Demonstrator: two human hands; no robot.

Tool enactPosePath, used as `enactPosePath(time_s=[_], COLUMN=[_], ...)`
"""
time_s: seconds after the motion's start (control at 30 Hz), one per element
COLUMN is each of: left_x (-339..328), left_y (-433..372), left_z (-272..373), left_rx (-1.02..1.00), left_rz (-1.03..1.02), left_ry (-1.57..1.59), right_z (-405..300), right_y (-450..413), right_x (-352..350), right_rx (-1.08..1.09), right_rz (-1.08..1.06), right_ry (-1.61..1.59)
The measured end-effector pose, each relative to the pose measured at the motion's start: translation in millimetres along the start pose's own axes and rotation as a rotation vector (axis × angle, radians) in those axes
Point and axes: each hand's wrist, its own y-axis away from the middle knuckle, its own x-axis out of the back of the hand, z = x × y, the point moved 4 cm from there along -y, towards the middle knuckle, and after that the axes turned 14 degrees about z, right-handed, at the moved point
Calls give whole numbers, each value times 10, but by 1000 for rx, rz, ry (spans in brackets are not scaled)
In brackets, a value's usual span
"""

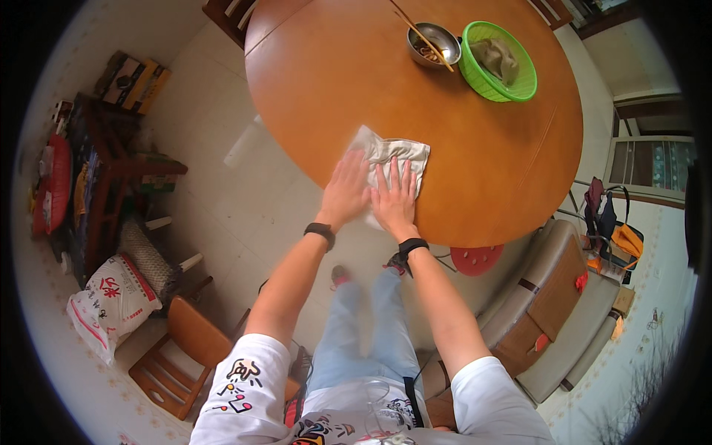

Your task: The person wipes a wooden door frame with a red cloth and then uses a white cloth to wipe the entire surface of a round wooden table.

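A creased white cloth lies over the near edge of the round wooden table. My right hand rests palm down on its near part, fingers spread. Just beside it, my left hand is blurred and lies flat at the cloth's left side, fingers extended; the cloth there is blurred too. Neither hand appears to grasp the cloth. Farther back on the tabletop stand a metal bowl with some food inside and wooden chopsticks across it. Right of that bowl, a green plastic basket holds a brownish cloth-like thing.
A red stool shows under the table's near right edge. Right of me is a grey-brown sofa. On my left stand a wooden chair, a printed white sack and a dark wooden stand with things on it.
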Motion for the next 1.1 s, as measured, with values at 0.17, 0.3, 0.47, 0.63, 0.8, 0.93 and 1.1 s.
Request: enactPosePath(time_s=[0.17, 0.3, 0.47, 0.63, 0.8, 0.93, 1.1], left_x=[-59, -196, -314, -368, -366, -390, -406], left_y=[-392, -953, -1543, -1786, -1784, -1923, -1845], left_z=[-199, -372, -572, -648, -671, -677, -536], left_rx=[21, 36, 63, 103, 83, 46, 88], left_rz=[146, 238, 220, 174, 193, 223, 135], left_ry=[-68, -93, -187, -220, -232, -289, -310], right_z=[82, 233, 361, 420, 434, 466, 543], right_y=[-539, -1103, -1659, -1887, -1883, -1915, -1867], right_x=[-269, -462, -674, -800, -854, -894, -817], right_rx=[78, 66, 64, 65, 81, 103, 109], right_rz=[12, 67, 133, 140, 156, 144, 75], right_ry=[-91, -70, -57, -38, -34, -28, 42])
